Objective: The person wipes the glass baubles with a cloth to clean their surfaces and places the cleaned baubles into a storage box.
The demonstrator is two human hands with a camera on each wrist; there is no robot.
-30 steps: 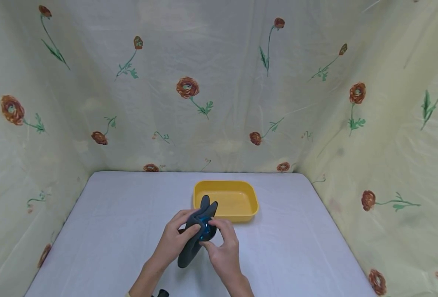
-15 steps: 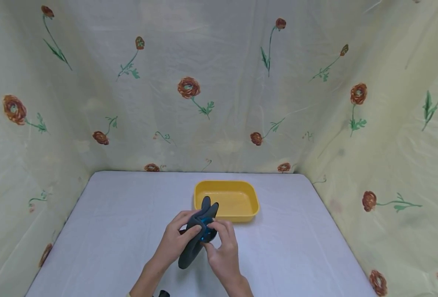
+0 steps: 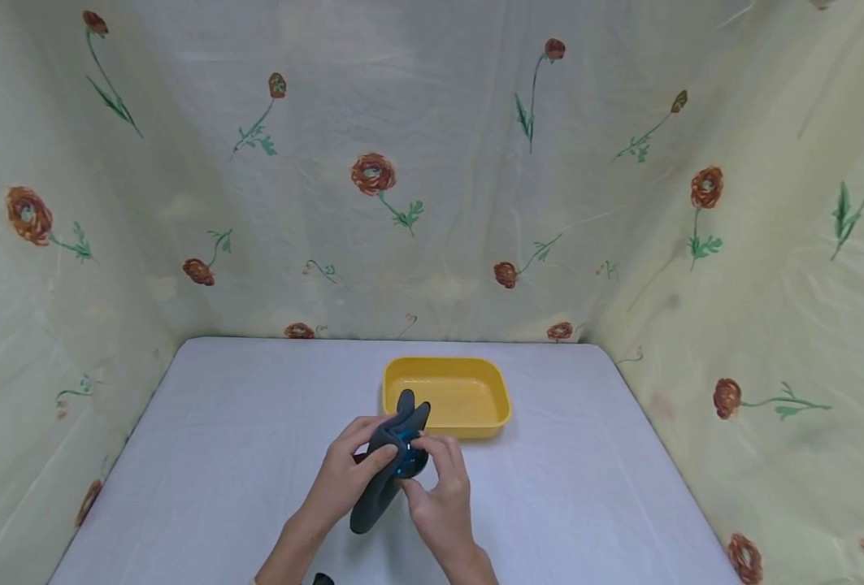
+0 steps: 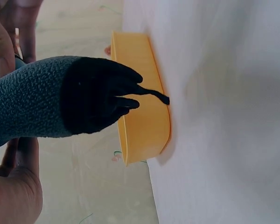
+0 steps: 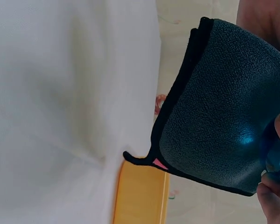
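Note:
A dark grey towelling cloth (image 3: 379, 496) with black edging is folded around a shiny blue, see-through rounded piece (image 3: 412, 457) above the table. My left hand (image 3: 347, 471) grips the cloth, its thumb pressing the fold against the blue piece. With thumb and fingers, my right hand (image 3: 440, 487) pinches the blue piece at its right side. Only part of it shows; the cloth and fingers hide the rest, and I cannot tell its kind. In the right wrist view the cloth (image 5: 224, 98) hangs spread, with a black loop and a small pink tag at one corner.
A yellow rectangular tray (image 3: 501, 414) stands on the white-covered table (image 3: 256, 406), just beyond the hands. Flower-patterned curtains (image 3: 446, 179) close off the back and both sides. A small black object (image 3: 323, 579) shows at the bottom edge, beside the left forearm.
The hands keep their hold on the cloth and the blue piece. The right fingers shift slightly over the blue piece, and the cloth's lower end dips a little.

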